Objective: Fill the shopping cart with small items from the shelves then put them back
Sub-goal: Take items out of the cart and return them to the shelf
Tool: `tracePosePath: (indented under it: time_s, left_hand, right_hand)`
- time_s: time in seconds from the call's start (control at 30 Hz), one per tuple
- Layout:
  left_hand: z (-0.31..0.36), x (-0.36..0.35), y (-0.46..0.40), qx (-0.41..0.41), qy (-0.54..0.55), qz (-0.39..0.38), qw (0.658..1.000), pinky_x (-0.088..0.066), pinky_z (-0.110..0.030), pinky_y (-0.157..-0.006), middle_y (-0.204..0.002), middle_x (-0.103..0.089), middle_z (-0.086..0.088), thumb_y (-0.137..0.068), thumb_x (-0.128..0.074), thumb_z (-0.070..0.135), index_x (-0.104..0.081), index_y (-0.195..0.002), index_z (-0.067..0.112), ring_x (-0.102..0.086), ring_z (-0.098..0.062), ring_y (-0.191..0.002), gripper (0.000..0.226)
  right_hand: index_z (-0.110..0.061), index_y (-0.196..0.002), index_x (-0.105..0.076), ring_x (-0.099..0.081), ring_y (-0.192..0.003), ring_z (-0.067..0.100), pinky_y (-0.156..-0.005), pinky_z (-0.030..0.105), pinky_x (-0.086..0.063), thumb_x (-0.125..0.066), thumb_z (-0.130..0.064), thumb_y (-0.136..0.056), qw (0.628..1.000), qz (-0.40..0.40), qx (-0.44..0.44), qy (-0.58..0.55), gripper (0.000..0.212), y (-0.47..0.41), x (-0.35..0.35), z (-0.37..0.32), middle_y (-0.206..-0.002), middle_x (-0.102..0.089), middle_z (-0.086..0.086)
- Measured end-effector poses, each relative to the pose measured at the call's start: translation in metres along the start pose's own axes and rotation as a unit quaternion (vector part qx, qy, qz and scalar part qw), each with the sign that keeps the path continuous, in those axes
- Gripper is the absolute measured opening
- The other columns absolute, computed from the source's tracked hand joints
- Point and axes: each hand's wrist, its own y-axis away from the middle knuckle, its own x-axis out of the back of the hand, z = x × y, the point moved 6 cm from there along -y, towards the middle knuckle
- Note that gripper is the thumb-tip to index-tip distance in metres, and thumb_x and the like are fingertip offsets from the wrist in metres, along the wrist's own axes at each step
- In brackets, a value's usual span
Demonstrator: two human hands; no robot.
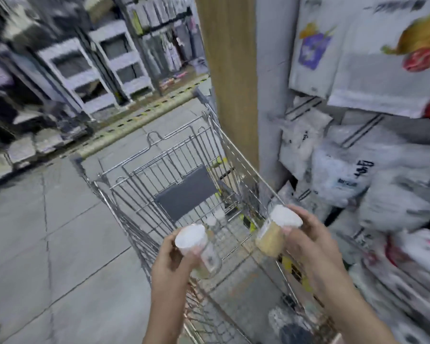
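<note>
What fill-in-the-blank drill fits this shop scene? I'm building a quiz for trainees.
1. Each hand holds a clear jar with a ____ lid.
2. The left hand and right hand hold their jars above the wire ____.
3. The right-hand jar holds a ____ filling.
4. Both white lids face ____ the camera.

Missing words: white; shopping cart; tan; towards

You get bright, even, shadowless light; motion blur smears the whole frame, worst at its bent wide-angle edges.
</note>
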Motion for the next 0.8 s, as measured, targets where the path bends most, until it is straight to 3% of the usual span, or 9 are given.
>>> tracePosePath:
  time_s: [0.13, 0.2, 0.27, 0.37, 0.5, 0.67, 0.77, 0.8]
  left_hand:
    - [0.044, -0.023, 0.044, -0.011, 0.030, -0.045, 0.998, -0.048, -0.055, -0.094, -0.099, -0.071, 0.003, -0.051, -0.073, 0.048, -0.069, -0.103, 0.029, -0.064, -0.027, -0.100, 0.056]
    - [0.064, -0.046, 0.066, -0.020, 0.034, -0.085, 0.996, -0.048, -0.054, -0.093, -0.103, -0.071, 0.001, -0.051, -0.072, 0.050, -0.070, -0.101, 0.032, -0.064, -0.029, -0.102, 0.053]
    - [0.084, -0.076, 0.089, -0.031, 0.033, -0.135, 0.990, -0.047, -0.056, -0.093, -0.107, -0.070, -0.001, -0.055, -0.072, 0.051, -0.069, -0.102, 0.035, -0.063, -0.032, -0.104, 0.050]
    - [0.111, -0.123, 0.127, -0.048, 0.037, -0.191, 0.980, -0.051, -0.053, -0.086, -0.100, -0.072, 0.001, -0.061, -0.072, 0.040, -0.071, -0.095, 0.039, -0.066, -0.029, -0.097, 0.034]
    - [0.131, -0.189, 0.188, -0.042, 0.059, -0.278, 0.958, -0.051, -0.047, -0.075, -0.097, -0.072, -0.004, -0.067, -0.066, 0.040, -0.072, -0.093, 0.035, -0.066, -0.026, -0.088, 0.027]
    - [0.137, -0.273, 0.290, -0.017, 0.079, -0.374, 0.924, -0.047, -0.044, -0.087, -0.094, -0.073, 0.004, -0.056, -0.080, 0.041, -0.072, -0.091, 0.029, -0.064, -0.026, -0.099, 0.038]
    - [0.132, -0.321, 0.368, 0.003, 0.089, -0.434, 0.897, -0.044, -0.050, -0.099, -0.112, -0.069, 0.000, -0.051, -0.084, 0.053, -0.065, -0.108, 0.023, -0.061, -0.025, -0.109, 0.067]
    - [0.131, -0.337, 0.396, 0.006, 0.093, -0.455, 0.886, -0.043, -0.045, -0.101, -0.114, -0.067, 0.002, -0.052, -0.084, 0.055, -0.062, -0.114, 0.020, -0.060, -0.020, -0.109, 0.074]
  right_hand:
    - [-0.038, -0.097, -0.072, -0.064, -0.098, 0.020, -0.083, 0.039, -0.053, -0.074, -0.033, -0.057, 0.999, 0.012, 0.047, -0.006, 0.040, 0.064, 0.031, -0.058, -0.102, -0.071, -0.007]
    - [-0.037, -0.097, -0.073, -0.066, -0.097, 0.016, -0.077, 0.032, -0.054, -0.075, -0.035, -0.056, 0.997, 0.040, 0.065, -0.008, 0.041, 0.096, 0.056, -0.082, -0.102, -0.071, -0.007]
    - [-0.034, -0.100, -0.072, -0.066, -0.096, 0.019, -0.077, 0.034, -0.056, -0.075, -0.036, -0.057, 0.994, 0.065, 0.085, -0.006, 0.043, 0.126, 0.080, -0.105, -0.101, -0.071, -0.007]
    - [-0.029, -0.102, -0.071, -0.066, -0.089, 0.013, -0.064, 0.022, -0.054, -0.071, -0.048, -0.050, 0.986, 0.113, 0.123, -0.005, 0.056, 0.173, 0.122, -0.138, -0.096, -0.072, -0.010]
    - [-0.034, -0.099, -0.072, -0.067, -0.090, 0.009, -0.066, 0.023, -0.054, -0.070, -0.050, -0.050, 0.968, 0.196, 0.156, -0.015, 0.052, 0.243, 0.194, -0.168, -0.099, -0.072, -0.011]
    - [-0.034, -0.100, -0.073, -0.067, -0.090, 0.010, -0.068, 0.025, -0.052, -0.073, -0.051, -0.048, 0.932, 0.308, 0.187, -0.032, 0.055, 0.356, 0.298, -0.189, -0.100, -0.072, -0.010]
    - [-0.030, -0.105, -0.071, -0.067, -0.090, 0.011, -0.069, 0.025, -0.052, -0.073, -0.050, -0.049, 0.902, 0.382, 0.201, -0.029, 0.059, 0.436, 0.361, -0.195, -0.101, -0.072, -0.008]
    - [-0.029, -0.105, -0.070, -0.067, -0.089, 0.011, -0.069, 0.026, -0.052, -0.072, -0.050, -0.049, 0.891, 0.404, 0.206, -0.026, 0.060, 0.464, 0.381, -0.197, -0.100, -0.072, -0.008]
